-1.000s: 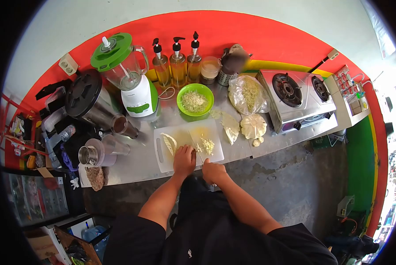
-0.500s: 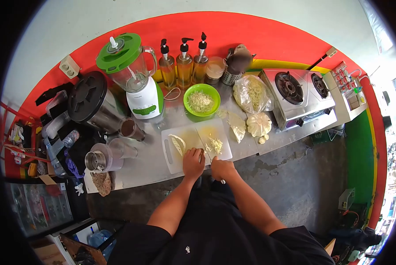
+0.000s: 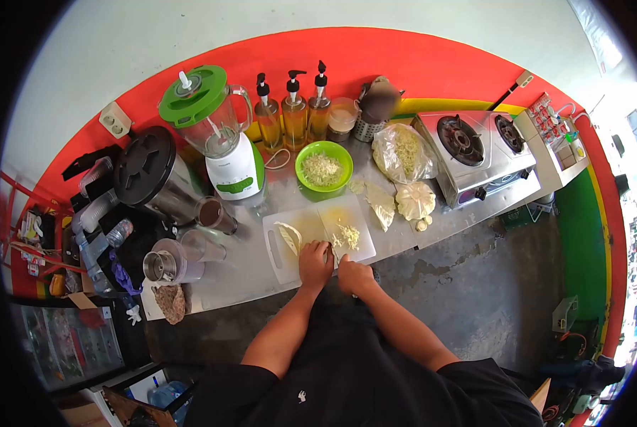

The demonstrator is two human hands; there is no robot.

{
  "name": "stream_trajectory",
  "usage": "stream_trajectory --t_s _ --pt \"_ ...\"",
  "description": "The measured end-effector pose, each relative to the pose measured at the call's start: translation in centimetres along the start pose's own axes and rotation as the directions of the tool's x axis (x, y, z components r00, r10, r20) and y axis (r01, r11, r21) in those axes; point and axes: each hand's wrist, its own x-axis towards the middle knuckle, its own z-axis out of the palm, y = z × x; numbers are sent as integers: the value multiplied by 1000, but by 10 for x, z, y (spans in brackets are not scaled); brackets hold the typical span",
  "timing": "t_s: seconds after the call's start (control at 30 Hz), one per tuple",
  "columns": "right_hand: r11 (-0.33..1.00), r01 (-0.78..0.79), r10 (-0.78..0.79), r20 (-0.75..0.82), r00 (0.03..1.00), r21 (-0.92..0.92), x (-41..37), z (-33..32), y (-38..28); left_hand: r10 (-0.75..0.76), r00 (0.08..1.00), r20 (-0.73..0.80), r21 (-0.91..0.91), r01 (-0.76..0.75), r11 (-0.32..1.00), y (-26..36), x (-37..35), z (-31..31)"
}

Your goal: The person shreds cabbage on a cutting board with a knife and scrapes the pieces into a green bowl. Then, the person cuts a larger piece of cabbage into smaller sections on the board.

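Observation:
On the white cutting board (image 3: 270, 244) lies a pale strip of cabbage (image 3: 289, 238), its near end running to my left hand (image 3: 316, 265). The curled fingers of that hand press down on cabbage that they mostly hide. Beside it, my right hand (image 3: 354, 277) is closed round a knife (image 3: 334, 250); only part of the blade shows, upright against the left fingertips. Chopped cabbage (image 3: 347, 236) is heaped just right of the blade. Past the board stands a green bowl (image 3: 324, 188) with shredded cabbage (image 3: 322, 169) in it.
Cabbage leaves (image 3: 381, 206) and a cut cabbage head (image 3: 415, 201) lie right of the board, near a plastic bag of shreds (image 3: 406, 153) and a gas stove (image 3: 475, 153). Behind are pump bottles (image 3: 294, 114) and a blender (image 3: 234, 167). Jugs (image 3: 174, 261) stand at left.
The view has shifted slightly, with the counter sitting a little lower in the picture. My right hand has tipped, and its knife handle end no longer shows. The left hand stays beside the blade.

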Motion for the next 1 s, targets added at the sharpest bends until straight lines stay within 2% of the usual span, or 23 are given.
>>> stream_trajectory --t_s 0.17,0.27,0.33,0.43,0.5,0.63,0.73,0.8,1.0 --pt "998 26 -23 -50 998 61 13 0 13 38 999 -25 15 -38 999 2 1 2" --pt "997 59 -58 -28 998 46 3 4 13 -28 999 22 -21 29 999 1 -3 0" --pt "998 63 -62 -26 998 24 0 10 9 57 997 -42 -32 -59 998 -5 -1 3" --pt "998 54 -49 -112 992 39 9 23 6 139 987 -79 -21 -141 990 -8 -3 3" --pt "993 114 -109 -125 986 32 17 21 7 163 985 -66 -14 -164 986 -10 -6 2" --pt "992 122 -120 -82 989 15 12 12 11 207 977 -44 -16 -208 978 -13 -11 -6" --pt "994 107 -110 -98 989 -31 5 23 9 172 984 -46 -98 -175 980 -16 -11 -8" --pt "990 107 -93 -153 984 90 16 33 9 154 987 -42 -109 -158 981 -18 -10 -10" --pt "973 168 -144 -149 978 158 30 23 25 119 993 -9 -127 -119 985 -16 -10 -15"
